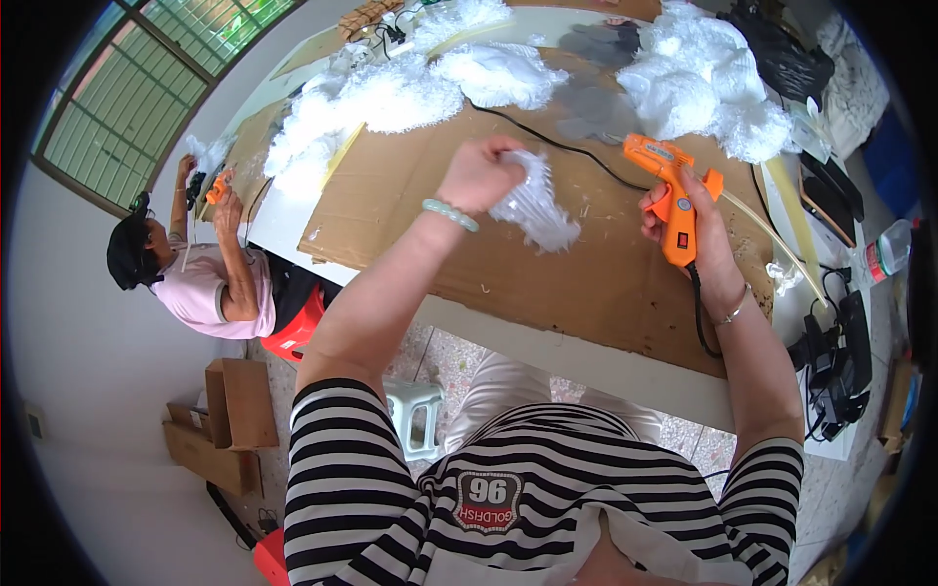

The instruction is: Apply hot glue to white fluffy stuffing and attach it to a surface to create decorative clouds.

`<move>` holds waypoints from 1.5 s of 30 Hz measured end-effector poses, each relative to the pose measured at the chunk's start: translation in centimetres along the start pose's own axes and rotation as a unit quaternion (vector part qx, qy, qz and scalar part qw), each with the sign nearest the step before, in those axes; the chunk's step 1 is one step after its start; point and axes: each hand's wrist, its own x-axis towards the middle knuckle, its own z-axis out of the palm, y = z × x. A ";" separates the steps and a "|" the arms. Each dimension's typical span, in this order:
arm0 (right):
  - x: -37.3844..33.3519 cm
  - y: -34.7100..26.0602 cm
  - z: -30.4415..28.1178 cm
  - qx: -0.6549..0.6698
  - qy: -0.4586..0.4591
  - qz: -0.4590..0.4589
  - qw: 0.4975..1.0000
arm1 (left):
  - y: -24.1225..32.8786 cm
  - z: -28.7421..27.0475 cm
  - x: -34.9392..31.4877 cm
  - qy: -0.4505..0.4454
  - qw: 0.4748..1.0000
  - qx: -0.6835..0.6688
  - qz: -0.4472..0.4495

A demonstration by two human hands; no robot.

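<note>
My left hand (481,176) is closed on the upper end of a white, feathery wing-shaped piece (537,210), which hangs down over the cardboard. A pale green bangle circles that wrist. In my right hand (705,220) is an orange hot glue gun (674,200), its nozzle pointing up and to the left. A long pale glue stick (772,234) sticks out of the gun's back end, and a black cord leaves the bottom of its handle. The gun and the white piece are apart.
Brown cardboard (391,215) covers the table. White fluffy heaps (391,98) lie along the far side, with another heap (703,78) at far right. A black cable (547,140) crosses the cardboard. Power adapters (831,361) crowd the right edge. At left, a co-worker (210,288) holds another orange glue gun.
</note>
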 end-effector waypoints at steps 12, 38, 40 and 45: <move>-0.1 0.0 0.8 -0.038 -0.008 0.001 0.999 | -14.3 -16.7 3.0 0.527 0.794 -0.301 -0.028; -0.1 0.2 0.9 -0.042 -0.002 0.003 0.999 | -10.5 -22.0 -3.1 0.479 0.825 0.282 0.102; 0.0 0.1 1.1 -0.038 0.003 -0.004 0.999 | -12.0 -21.0 -2.4 0.366 0.861 0.349 0.063; 0.1 0.2 0.6 -0.046 -0.005 0.005 0.999 | -12.8 -17.5 -1.3 0.269 0.878 0.390 0.068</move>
